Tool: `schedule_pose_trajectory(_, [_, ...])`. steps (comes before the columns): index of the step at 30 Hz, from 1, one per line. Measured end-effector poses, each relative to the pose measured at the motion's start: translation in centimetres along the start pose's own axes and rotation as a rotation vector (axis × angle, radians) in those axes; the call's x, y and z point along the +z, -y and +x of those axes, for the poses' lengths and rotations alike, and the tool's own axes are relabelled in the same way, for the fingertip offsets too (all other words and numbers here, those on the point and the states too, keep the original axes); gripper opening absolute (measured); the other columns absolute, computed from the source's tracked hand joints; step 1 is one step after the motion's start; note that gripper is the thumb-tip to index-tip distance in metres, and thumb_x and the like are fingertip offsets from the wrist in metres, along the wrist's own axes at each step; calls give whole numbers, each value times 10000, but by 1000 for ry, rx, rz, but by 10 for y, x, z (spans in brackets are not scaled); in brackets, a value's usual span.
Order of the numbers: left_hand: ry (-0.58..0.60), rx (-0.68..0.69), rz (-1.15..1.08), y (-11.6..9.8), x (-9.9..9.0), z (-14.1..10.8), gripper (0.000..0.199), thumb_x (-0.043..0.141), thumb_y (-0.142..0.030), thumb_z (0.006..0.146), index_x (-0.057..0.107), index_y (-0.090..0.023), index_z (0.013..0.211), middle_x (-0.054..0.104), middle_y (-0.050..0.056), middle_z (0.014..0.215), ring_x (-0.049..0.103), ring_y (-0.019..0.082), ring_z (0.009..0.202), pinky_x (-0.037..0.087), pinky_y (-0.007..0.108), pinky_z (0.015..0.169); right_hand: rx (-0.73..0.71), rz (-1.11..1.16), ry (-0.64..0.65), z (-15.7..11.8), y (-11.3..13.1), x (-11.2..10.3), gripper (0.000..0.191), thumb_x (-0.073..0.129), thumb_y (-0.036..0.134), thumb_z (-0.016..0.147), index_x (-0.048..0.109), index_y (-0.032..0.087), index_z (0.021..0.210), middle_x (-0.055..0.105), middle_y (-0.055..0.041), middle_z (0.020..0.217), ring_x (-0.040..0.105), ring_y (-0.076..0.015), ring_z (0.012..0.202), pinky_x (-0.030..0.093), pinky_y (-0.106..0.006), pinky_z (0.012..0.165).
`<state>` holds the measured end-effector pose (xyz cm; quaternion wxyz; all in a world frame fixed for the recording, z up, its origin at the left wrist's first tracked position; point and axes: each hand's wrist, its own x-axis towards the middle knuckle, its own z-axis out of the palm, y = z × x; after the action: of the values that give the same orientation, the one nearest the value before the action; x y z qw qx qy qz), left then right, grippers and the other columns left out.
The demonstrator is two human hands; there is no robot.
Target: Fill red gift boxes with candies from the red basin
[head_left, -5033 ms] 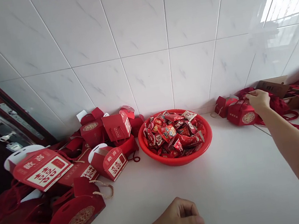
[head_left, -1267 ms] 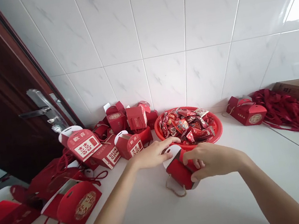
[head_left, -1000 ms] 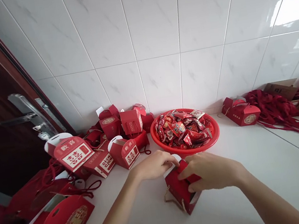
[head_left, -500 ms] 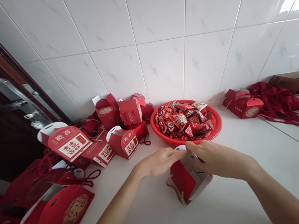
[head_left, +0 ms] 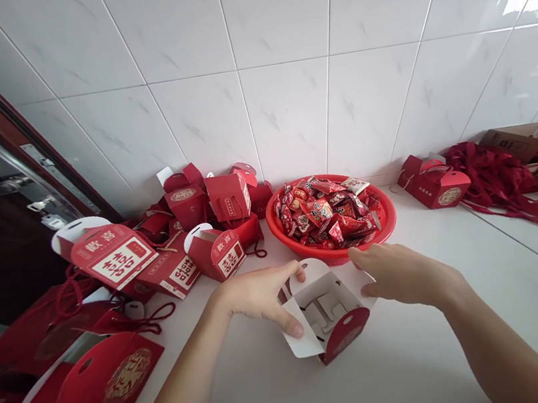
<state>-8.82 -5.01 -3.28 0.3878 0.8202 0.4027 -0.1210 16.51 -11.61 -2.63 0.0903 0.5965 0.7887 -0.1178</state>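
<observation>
An unfolded red box (head_left: pixel 349 338) with a white inside stands on the counter before me, its top flaps spread. My left hand (head_left: pixel 267 296) is at its left side, thumb on the white left flap and fingers behind it, thumb and fingers apart. At the right flap is my right hand (head_left: pixel 395 273), its thumb and fingertips around the flap's edge. Just behind the box sits a red plastic basket (head_left: pixel 283 243) of wrapped candies (head_left: pixel 321 210).
Red boxes (head_left: pixel 118 254) are piled at the left, with a large open one (head_left: pixel 118 379) nearer. At the right are another red box (head_left: pixel 435 183), dark red ribbons (head_left: pixel 491 178) and a brown carton (head_left: pixel 513 143). A tiled wall and a door handle (head_left: pixel 8 186) stand behind.
The box has been turned and its flaps opened out, showing its inside. My hands have moved apart to its two sides. The view has shifted slightly.
</observation>
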Motion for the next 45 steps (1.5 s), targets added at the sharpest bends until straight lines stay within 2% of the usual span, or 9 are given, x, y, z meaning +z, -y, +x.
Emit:
schedule_pose_trajectory(6, [2, -24, 8, 7, -1, 6, 860, 845, -537, 574, 465, -258, 1293, 602, 11, 1023, 581, 228, 873, 407, 262, 655, -17, -5, 52, 6, 2, -3, 70, 632, 188, 871, 573, 187, 834, 657, -52, 880, 629, -214, 761, 307, -283, 538])
schedule_pose_trajectory(13, [-114, -77, 73, 7, 1, 8, 747, 804, -498, 623, 480, -275, 1258, 548, -2, 944, 571, 238, 887, 387, 263, 652, 23, 127, 124, 12, -5, -10, 89, 588, 168, 869, 507, 193, 839, 612, -21, 843, 560, -127, 563, 281, -280, 494])
schedule_pose_trajectory(20, [-141, 0, 98, -1, 5, 2, 547, 769, -485, 684, 594, -275, 1159, 595, 9, 932, 598, 241, 906, 399, 259, 669, 0, 48, 9, 20, -13, -8, 133, 676, 237, 847, 549, 207, 823, 649, -47, 883, 580, -213, 780, 298, -297, 567])
schedule_pose_trajectory(24, [-295, -41, 96, -13, 18, 1, 436, 591, -600, 835, 640, -235, 1069, 655, 63, 1030, 633, 267, 934, 426, 291, 691, -12, 38, -66, 19, -13, -10, 133, 692, 224, 840, 563, 208, 813, 637, -27, 790, 554, -190, 700, 265, -301, 562])
schedule_pose_trajectory(30, [-432, -119, 126, -40, 45, -6, 665, 595, -787, 741, 667, -227, 1092, 650, 122, 1176, 647, 344, 1050, 486, 342, 764, -181, 161, -169, 4, -7, -14, 85, 646, 276, 890, 641, 215, 949, 663, -12, 784, 553, -164, 646, 301, -287, 566])
schedule_pose_trajectory(33, [-384, -140, 111, -44, 49, -9, 740, 581, -840, 702, 667, -234, 1117, 640, 129, 1246, 650, 364, 1080, 513, 379, 794, -411, 266, -72, -6, -1, -15, 118, 636, 213, 884, 696, 236, 983, 700, -9, 876, 610, -162, 733, 356, -271, 609])
schedule_pose_trajectory(35, [-352, -163, 103, -45, 50, -10, 885, 634, -846, 640, 621, -222, 1268, 574, 165, 1404, 607, 411, 1194, 518, 433, 877, -496, 256, 21, -11, 3, -13, 90, 669, 182, 855, 717, 224, 919, 710, -18, 906, 630, -169, 769, 369, -269, 620])
schedule_pose_trajectory(40, [-311, -226, 87, -52, 57, -8, 1253, 767, -728, 581, 302, -126, 1576, 158, 243, 1668, 355, 481, 1451, 416, 531, 1088, -409, 66, 180, -9, 17, -4, 155, 788, 250, 771, 712, 162, 874, 698, -51, 834, 632, -210, 724, 325, -283, 567])
schedule_pose_trajectory(45, [-303, -208, 84, -53, 58, -8, 1157, 780, -675, 616, 356, -145, 1553, 158, 232, 1672, 314, 463, 1479, 390, 548, 1119, -400, 16, 200, -2, 23, -1, 163, 756, 309, 793, 708, 154, 813, 654, -38, 722, 588, -190, 635, 302, -283, 545])
